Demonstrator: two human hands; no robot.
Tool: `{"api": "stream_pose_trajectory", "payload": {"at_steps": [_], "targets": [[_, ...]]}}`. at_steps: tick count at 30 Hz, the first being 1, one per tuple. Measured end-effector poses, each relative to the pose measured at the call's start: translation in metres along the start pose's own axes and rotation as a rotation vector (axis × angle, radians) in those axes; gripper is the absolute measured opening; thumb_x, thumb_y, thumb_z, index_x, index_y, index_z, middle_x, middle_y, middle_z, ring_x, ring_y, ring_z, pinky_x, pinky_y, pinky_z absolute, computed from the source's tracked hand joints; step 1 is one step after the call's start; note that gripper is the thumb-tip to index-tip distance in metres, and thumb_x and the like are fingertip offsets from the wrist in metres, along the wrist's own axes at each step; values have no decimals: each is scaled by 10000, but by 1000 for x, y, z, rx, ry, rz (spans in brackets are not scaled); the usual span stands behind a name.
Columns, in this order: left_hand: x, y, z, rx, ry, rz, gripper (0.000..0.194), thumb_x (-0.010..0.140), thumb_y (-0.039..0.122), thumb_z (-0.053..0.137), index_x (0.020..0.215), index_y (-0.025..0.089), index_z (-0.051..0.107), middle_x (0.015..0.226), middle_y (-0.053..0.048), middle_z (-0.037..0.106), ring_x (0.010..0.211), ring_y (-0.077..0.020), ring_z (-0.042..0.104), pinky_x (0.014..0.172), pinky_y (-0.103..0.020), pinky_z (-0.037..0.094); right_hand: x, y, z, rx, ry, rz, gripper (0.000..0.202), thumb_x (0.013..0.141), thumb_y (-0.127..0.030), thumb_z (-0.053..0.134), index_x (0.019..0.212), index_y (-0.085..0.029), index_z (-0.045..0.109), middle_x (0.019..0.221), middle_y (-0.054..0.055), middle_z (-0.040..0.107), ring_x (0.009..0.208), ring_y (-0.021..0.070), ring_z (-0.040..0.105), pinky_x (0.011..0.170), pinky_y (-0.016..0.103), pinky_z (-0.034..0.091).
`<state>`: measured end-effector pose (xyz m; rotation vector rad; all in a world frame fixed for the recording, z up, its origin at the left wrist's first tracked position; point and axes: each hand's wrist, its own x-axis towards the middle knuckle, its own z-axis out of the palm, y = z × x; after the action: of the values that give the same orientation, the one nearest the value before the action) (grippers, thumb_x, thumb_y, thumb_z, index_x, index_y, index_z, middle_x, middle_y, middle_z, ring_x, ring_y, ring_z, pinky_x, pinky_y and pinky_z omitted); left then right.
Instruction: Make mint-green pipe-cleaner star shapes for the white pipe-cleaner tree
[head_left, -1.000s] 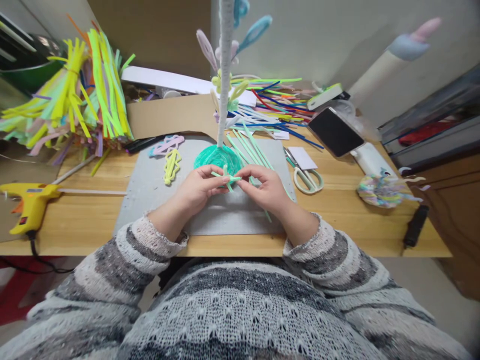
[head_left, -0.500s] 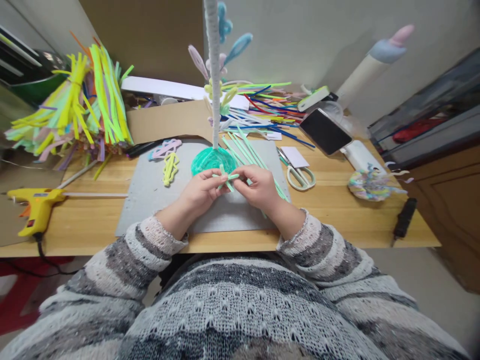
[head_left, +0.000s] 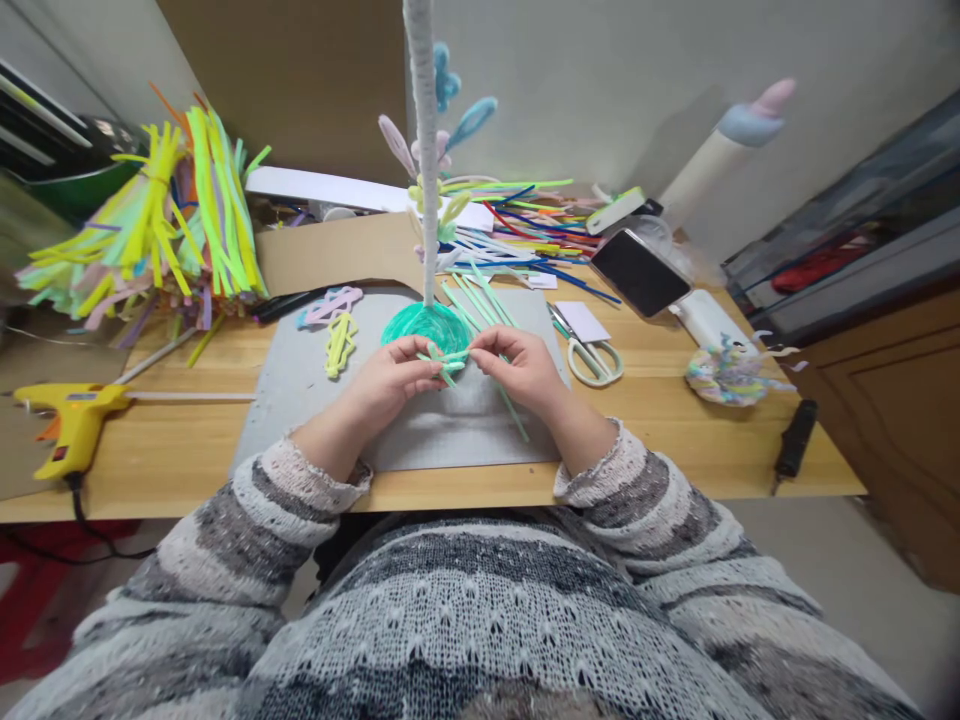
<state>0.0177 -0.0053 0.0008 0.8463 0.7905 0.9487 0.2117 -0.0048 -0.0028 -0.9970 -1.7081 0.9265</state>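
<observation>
Between my hands is a small bent shape of pale green pipe cleaner, its strands crossing. My left hand pinches its left side between thumb and fingers. With thumb and forefinger closed, my right hand grips a strand end on the right. Just behind them stands a round green base with a white wrapped stem rising from it. Loose pale green pipe cleaners lie partly under my right hand on the grey mat. A yellow zigzag pipe cleaner piece and a purple-and-blue one lie to the left.
A yellow glue gun lies at the left, below bundled pipe cleaners. White-handled scissors, a phone, a pastel fuzzy bundle and a black-handled tool are on the right. Coloured pipe cleaners are spread at the back.
My right hand has drawn slightly away from my left, so the strand between them shows more stretched out. The pipe cleaner shape has turned a little. The view has shifted slightly.
</observation>
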Motion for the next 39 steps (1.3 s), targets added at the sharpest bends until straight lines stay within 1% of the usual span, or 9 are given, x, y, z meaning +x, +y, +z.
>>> {"api": "stream_pose_trajectory", "payload": {"at_steps": [4,9,13,16,21,24,31,36,39], "targets": [[-3,3,-1,289,-25,73,190,665,262,768,782,147,672,725,-5,657,682,-121,597,688,-259,453,-3,-2,4,-58,-54,23,134,801,-287,606,763,-164,645,706,12,651,633,120,538,605,253,428],[-5,4,0,470,-42,-6,191,667,311,756,707,138,686,654,-31,663,615,-131,572,636,-265,413,-5,-6,9,-67,-171,51,145,815,-303,599,792,-168,646,728,10,655,655,124,545,629,258,434],[-4,4,-1,389,-14,10,155,672,292,742,673,156,670,620,-12,643,588,-119,550,616,-253,397,2,5,-9,-102,-13,110,215,845,-344,563,963,-171,616,836,24,660,669,129,557,636,265,444],[-4,4,-1,355,27,16,147,673,287,737,664,165,655,613,-2,626,577,-111,528,598,-248,382,4,14,-24,-437,130,195,187,807,-307,607,934,-171,601,822,25,646,621,132,520,619,275,413],[-5,1,2,332,49,-26,143,652,268,737,666,154,651,617,-5,620,589,-112,531,602,-248,385,-5,12,-9,-809,-97,291,176,804,-254,618,967,-190,629,866,70,689,778,207,603,684,302,413],[-5,-2,3,322,80,-38,139,661,252,735,659,148,642,610,-1,612,562,-95,505,574,-236,366,-6,8,5,-895,-118,281,226,816,-117,522,1001,-183,633,940,108,703,857,235,627,728,319,417],[-8,-4,5,220,25,-71,167,661,268,768,724,147,670,782,-28,681,682,-116,602,686,-249,446,-6,-19,-32,-589,-124,400,234,799,-46,461,948,-179,582,667,-6,606,610,148,592,605,265,416],[-13,-1,10,56,6,-91,172,656,247,778,710,149,648,907,-60,719,814,-160,666,785,-297,487,-48,-45,-46,-14,-302,550,75,834,-166,506,890,-215,514,521,-85,471,412,94,462,414,224,346],[-13,0,10,23,7,-62,182,646,242,792,703,144,649,857,-52,725,753,-147,666,767,-297,494,-73,-45,-40,119,-348,599,55,851,-172,501,885,-215,496,485,-100,430,381,76,408,384,208,308]]}}
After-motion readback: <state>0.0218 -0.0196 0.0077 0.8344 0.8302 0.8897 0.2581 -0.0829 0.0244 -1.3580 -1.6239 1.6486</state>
